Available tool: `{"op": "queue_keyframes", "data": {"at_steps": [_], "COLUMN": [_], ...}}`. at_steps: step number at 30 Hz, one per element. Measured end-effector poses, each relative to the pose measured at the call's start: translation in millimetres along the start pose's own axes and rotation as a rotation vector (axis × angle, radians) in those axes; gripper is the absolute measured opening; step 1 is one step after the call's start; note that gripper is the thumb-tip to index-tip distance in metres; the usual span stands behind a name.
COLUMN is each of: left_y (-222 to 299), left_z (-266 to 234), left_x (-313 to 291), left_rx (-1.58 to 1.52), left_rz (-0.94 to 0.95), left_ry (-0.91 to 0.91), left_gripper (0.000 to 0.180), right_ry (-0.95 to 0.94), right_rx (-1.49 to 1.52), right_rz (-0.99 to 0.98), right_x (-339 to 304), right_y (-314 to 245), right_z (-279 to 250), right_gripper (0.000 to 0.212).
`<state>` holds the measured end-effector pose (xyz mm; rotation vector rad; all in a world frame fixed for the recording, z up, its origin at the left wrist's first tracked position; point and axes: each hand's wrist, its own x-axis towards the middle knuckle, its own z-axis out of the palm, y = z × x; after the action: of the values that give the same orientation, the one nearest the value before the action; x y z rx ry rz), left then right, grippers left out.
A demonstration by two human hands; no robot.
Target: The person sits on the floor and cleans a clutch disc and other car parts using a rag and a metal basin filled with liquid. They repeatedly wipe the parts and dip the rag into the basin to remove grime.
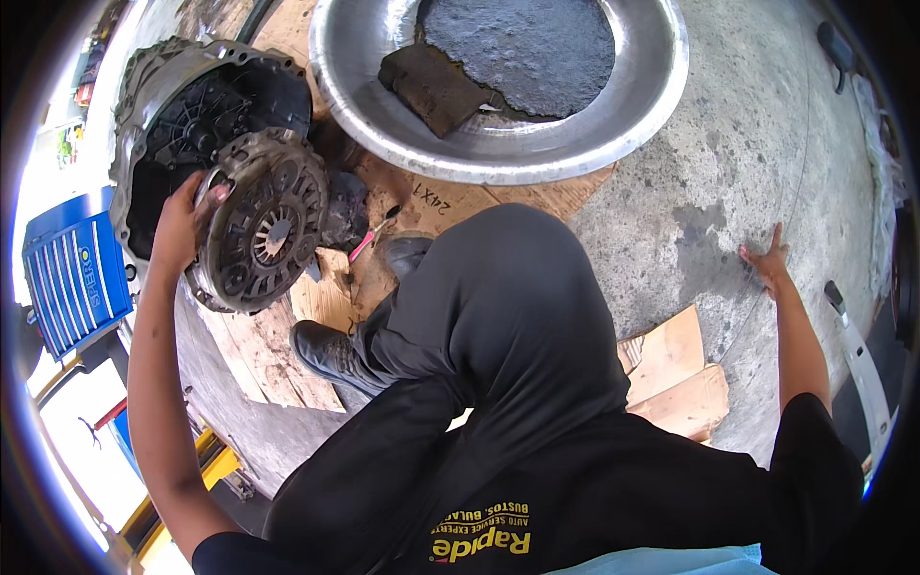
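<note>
My left hand (184, 218) grips the upper left rim of a round, dirty clutch pressure plate (305, 196), its fingers curled around the edge. The plate stands tilted up, its spring fingers facing me. Right behind it sits a large metal bell housing (129, 158) with a dark hollow inside. Out to the right, my right hand (767, 261) rests on the concrete floor with its fingers spread and nothing in it. A small brush (372, 237) with a pink handle lies on the cardboard between the plate and my shoe.
A wide metal basin (359, 129) stands ahead, holding dark liquid and a dirty brown block (436, 88). Flattened cardboard (460, 199) covers the floor beneath; more cardboard pieces (676, 369) lie beside my knee. A blue tool chest (77, 268) stands at far left.
</note>
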<state>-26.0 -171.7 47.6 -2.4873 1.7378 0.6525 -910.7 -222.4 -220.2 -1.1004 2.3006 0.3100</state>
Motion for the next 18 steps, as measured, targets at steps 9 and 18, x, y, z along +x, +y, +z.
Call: {"op": "queue_keyframes", "data": {"at_steps": [9,18], "left_y": [-58,-49], "left_z": [-20,-28], "left_x": [37,76], "left_rx": [-0.188,-0.149], "left_rz": [-0.192,-0.298], "left_ry": [-0.241,-0.319], "left_gripper": [0.064,0.063], "right_ry": [0.086,-0.004], "right_rx": [-0.073,-0.051], "right_rz": [-0.055,0.064], "right_x": [26,10], "right_y": [-9,-22], "right_z": [17,6], "right_gripper": [0.141,0.145]}}
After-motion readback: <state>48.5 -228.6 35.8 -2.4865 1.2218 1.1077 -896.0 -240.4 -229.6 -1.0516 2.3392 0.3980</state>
